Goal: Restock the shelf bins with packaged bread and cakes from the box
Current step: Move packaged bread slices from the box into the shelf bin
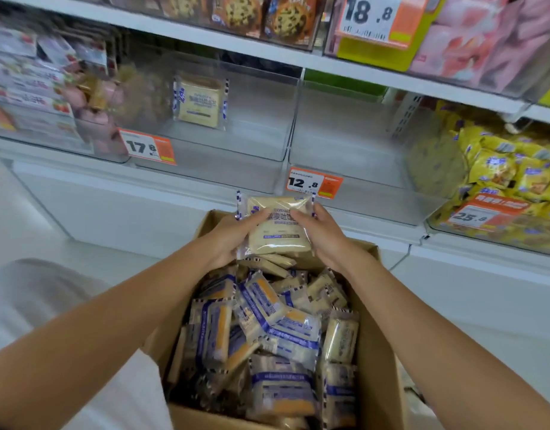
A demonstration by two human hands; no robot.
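Box (376,352) rim under packet (279,234) (bin (252,135) roomy)

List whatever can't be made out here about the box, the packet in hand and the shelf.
Head view only.
- Depth of the cardboard box: top packets cover everything below.
- Whether the left hand and right hand hold one bread packet or several: the hands cover its edges.
- Small print on the 12.8 price tag: too small.
- Goods in the far-left bin: blurred.
- Box's near side: cut off by the bottom edge.
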